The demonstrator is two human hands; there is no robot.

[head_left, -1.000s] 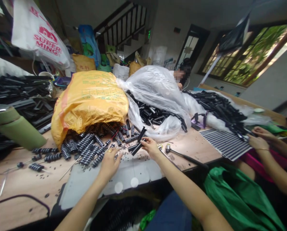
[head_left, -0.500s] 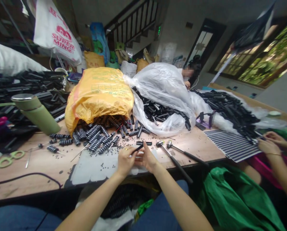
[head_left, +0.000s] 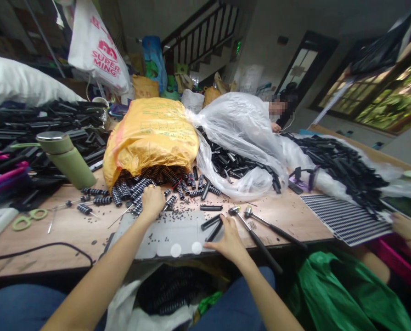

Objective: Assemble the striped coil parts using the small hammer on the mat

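My left hand (head_left: 153,201) reaches into the heap of black-and-white checked cylinders (head_left: 136,191), fingers closed and pointing away from me; what they grip is hidden. My right hand (head_left: 231,239) is low over the front of the table, its index finger and thumb at the two ends of a short black tube (head_left: 214,231). Two more black tubes lie just beyond, one slanted (head_left: 210,222) close by and one level (head_left: 211,208). Beneath and left of them is a pale translucent sheet (head_left: 181,230) dotted with tiny dark bits. Two white discs (head_left: 176,249) sit at its front edge.
Two hammers (head_left: 258,236) lie to the right. A yellow sack (head_left: 153,133) and a clear plastic bag (head_left: 239,124) of black tubes stand behind. A green flask (head_left: 65,158) leans at left, near scissors (head_left: 29,219). A co-worker's hand (head_left: 408,227) is by a checked sheet (head_left: 345,218).
My hands have parted. The left has let go of the black tube and moved left to the checked cylinders. The right has lowered the tube towards the table beside the others. The view has shifted slightly.
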